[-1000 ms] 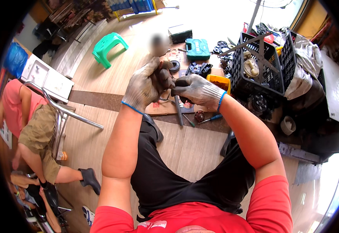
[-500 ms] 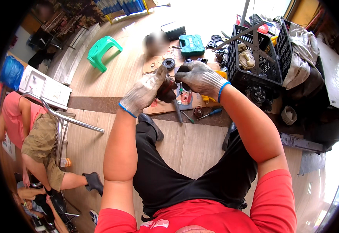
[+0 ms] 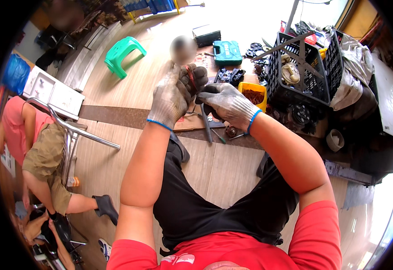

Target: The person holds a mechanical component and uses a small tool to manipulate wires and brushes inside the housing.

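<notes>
Both my hands wear grey-white knit gloves with dark fingers and blue cuffs, and they meet above the cardboard work area. My left hand (image 3: 169,92) is closed around a small part wound with reddish, copper-coloured wire (image 3: 189,75); most of it is hidden by the fingers. My right hand (image 3: 230,101) is beside it, its fingertips pinched close to the left palm; what they grip, if anything, is hidden. Below the hands lie a dark bar-like tool (image 3: 206,125) and a small round reddish-brown motor part (image 3: 231,131). A yellow container (image 3: 259,88) of reddish-brown wire pieces stands just beyond my right hand.
A teal tool case (image 3: 227,52) and black box (image 3: 206,38) sit farther off. Black crates (image 3: 302,92) of parts crowd the right. A green stool (image 3: 124,51) stands at the far left. Another person (image 3: 48,153) sits at left by a metal-framed chair (image 3: 84,135).
My left hand has turned and lifted slightly, showing the reddish wire. The right hand has dropped a little, uncovering the yellow container. The view has shifted slightly.
</notes>
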Tool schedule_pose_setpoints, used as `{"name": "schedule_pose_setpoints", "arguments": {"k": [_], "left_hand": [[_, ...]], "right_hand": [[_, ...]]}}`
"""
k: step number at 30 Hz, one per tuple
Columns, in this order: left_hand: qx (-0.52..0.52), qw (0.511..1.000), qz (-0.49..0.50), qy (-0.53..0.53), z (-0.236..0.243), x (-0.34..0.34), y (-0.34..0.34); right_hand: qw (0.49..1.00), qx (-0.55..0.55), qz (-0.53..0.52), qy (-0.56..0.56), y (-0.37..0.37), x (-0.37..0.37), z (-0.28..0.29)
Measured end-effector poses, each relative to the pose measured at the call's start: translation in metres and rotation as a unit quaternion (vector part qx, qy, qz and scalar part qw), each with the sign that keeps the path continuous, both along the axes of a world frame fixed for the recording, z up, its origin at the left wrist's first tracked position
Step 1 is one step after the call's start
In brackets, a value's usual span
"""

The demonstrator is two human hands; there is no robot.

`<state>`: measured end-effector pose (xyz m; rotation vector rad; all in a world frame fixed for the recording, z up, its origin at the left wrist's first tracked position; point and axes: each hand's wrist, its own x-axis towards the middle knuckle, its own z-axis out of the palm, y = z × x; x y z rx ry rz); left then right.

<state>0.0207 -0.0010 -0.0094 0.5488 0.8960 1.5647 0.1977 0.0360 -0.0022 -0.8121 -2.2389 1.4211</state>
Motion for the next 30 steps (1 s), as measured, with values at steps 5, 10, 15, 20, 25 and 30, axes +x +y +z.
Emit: {"name": "schedule_pose_setpoints", "arguments": {"k": [5,10,15,20,25,30], "left_hand": [[0.024,0.996,-0.028,-0.086,0.005,-0.009,-0.006],[0.010,0.987,-0.047,-0.156,0.006,-0.019,-0.008],[0.020,0.996,0.006,-0.090,0.008,-0.010,-0.004],[0.103,0.905,0.040,0.410,-0.004,-0.031,-0.001],[-0.051,0.924,-0.120,0.359,0.018,-0.016,-0.020],[-0.014,0.869,-0.147,0.473,0.011,-0.002,-0.028]], "right_hand": [[0.993,-0.110,-0.042,0.018,0.006,-0.010,-0.021],[0.989,-0.144,-0.026,-0.038,0.001,-0.007,0.007],[0.997,-0.057,0.040,0.016,0.007,-0.002,-0.009],[0.992,-0.106,0.038,-0.058,0.013,-0.001,0.002],[0.987,0.025,0.077,-0.136,0.028,0.015,0.005],[0.891,0.424,0.137,-0.083,0.050,0.027,-0.015]]}}
